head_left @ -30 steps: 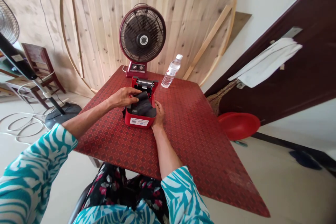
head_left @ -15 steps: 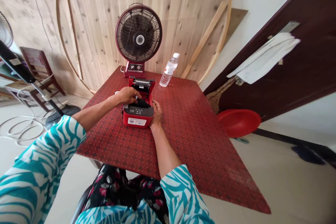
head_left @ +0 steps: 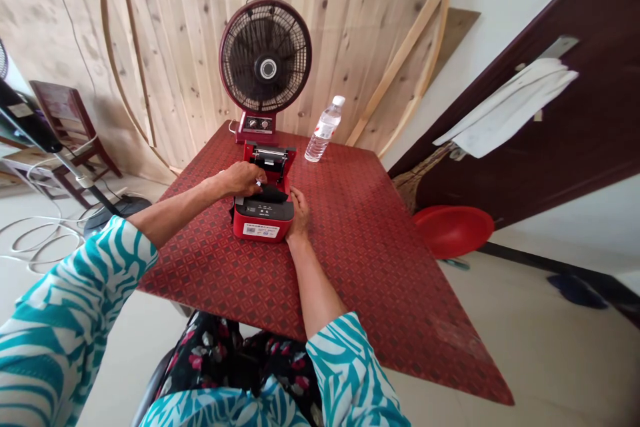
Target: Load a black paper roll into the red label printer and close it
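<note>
Printer faces near, long axis near-far; left hand curled over it, right hand against its right side, both grips unclear.

Room: looks to me like a plain, lived-in room in a home; which room, I can't tell.
Table: a wooden-height, straight-edged table with a dark red diamond-patterned covering, household in style.
Fans: a round, dark red tabletop fan stands on it, and a black-and-silver pedestal fan stands off left.
Seat: an old brown wooden chair by the wall.
Door: a dark maroon door with a white cloth towel hanging on it.
Cleaning things: a tan straw broom and a round red plastic basin near the door.
Backdrop: a huge round panel of pale knotty planks.
</note>
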{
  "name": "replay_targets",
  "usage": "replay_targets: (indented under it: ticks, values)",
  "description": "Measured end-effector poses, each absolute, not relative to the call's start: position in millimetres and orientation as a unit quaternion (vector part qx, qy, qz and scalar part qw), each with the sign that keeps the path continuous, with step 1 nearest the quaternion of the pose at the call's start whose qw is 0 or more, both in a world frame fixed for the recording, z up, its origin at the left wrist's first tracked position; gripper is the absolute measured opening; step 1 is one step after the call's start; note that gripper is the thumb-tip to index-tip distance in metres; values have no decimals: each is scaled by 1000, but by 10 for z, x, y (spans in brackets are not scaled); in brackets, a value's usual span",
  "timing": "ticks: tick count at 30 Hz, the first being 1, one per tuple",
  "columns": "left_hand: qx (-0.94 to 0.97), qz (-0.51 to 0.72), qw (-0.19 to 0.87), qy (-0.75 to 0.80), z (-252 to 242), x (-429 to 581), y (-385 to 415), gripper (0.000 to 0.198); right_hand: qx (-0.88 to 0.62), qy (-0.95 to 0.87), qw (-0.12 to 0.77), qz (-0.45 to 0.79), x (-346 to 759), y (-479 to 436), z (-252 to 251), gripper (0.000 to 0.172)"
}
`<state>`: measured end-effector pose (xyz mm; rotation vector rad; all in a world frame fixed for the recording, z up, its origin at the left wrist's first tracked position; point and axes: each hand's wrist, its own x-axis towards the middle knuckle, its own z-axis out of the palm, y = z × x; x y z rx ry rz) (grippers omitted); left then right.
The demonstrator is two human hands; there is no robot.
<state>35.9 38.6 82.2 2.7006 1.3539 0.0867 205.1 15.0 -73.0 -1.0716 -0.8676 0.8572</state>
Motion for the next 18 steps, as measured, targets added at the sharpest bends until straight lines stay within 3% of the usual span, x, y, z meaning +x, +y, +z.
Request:
replay_targets:
  ticks: [7,14,18]
  values:
    - [895,-77,10,439,891,453,344,41,-481,-374,693,386,2035,138,-698,34]
    - [892,-72,-30,445,1029,457,289,37,-486,-365,691,391,2035,151,-692,31]
    - [887,-79,4,454,1062,457,293,36,-492,-354,690,395,2026,137,-668,32]
